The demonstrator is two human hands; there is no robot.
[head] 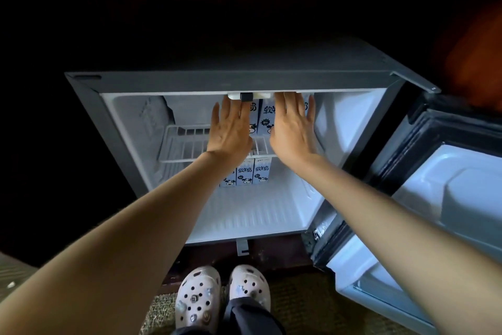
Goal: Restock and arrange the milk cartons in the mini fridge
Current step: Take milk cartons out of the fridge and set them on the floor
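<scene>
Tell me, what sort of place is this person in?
Likely a hotel room or a similar private room, though the surroundings are too dark to be sure. A mini fridge stocked with identical milk cartons sits low over a carpet, and the person wears casual clogs.

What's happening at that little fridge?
A person stands at the open fridge, with its door swung out to the right. The left hand and right hand reach in with straight fingers, spread flat at the cartons on the wire shelf, as if lining them up. Neither hand grips a carton. A lower row of three cartons stands on the fridge floor.
</scene>
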